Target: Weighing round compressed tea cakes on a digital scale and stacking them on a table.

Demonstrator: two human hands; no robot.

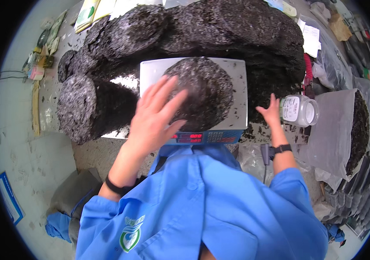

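Note:
A round cake of dark dried seaweed [204,94] lies on the metal pan [149,70] of a digital scale, whose blue front panel [225,137] has lit red digits. My left hand [155,113] is spread over the left part of the cake, with nothing gripped; whether the fingertips touch it I cannot tell. To the right of the scale, my right hand [271,112] has thumb and fingers apart, over loose dark flakes [256,91]. A clear plastic jar [303,110] with a white label lies on its side just right of that hand.
Stacked seaweed cakes [233,24] line the back of the table. Another stack [77,109] lies on its side at left. A plastic bag of seaweed [331,130] stands at right, above several dark flat packs [364,188]. Papers [310,37] lie at back right.

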